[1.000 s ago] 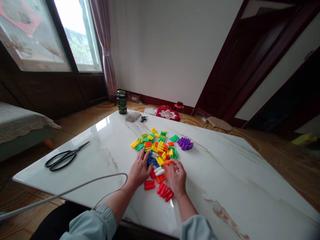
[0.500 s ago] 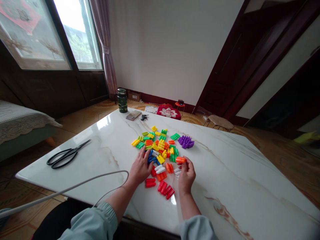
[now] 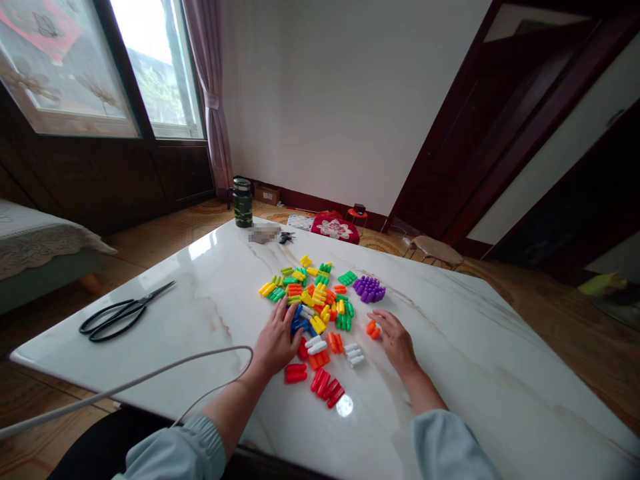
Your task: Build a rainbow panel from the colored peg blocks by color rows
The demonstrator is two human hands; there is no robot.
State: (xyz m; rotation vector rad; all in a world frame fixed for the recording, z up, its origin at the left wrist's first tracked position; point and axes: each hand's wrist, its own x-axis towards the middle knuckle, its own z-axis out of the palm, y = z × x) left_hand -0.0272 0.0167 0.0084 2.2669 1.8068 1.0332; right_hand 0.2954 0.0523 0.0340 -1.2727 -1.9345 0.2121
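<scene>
On the table lies a loose pile of bright plastic toy blocks (image 3: 319, 295), each like a row of joined rounded tubes. My left hand (image 3: 277, 340) rests at the pile's near left side, fingers spread, touching the blue blocks (image 3: 300, 321). To the right of the pile, my right hand (image 3: 397, 341) has its fingers around an orange block (image 3: 373, 329), low over the tabletop; the thumb is mostly hidden. Between my hands are a white block (image 3: 355, 355), another orange block (image 3: 335, 343) and red blocks (image 3: 327, 388). Purple blocks (image 3: 369, 289) sit grouped beyond my right hand.
Black-handled scissors (image 3: 127, 312) lie on the left of the marble-look table (image 3: 480, 373). A grey cable (image 3: 165, 363) crosses in front of my left arm. At the far corner are a green flask (image 3: 243, 203), a blurred-out flat item (image 3: 264, 233) and keys (image 3: 287, 237).
My right hand has moved to the right with the orange block, which has turned so its ends face me. The white block it covered now shows. My left hand stays on the blue blocks.
</scene>
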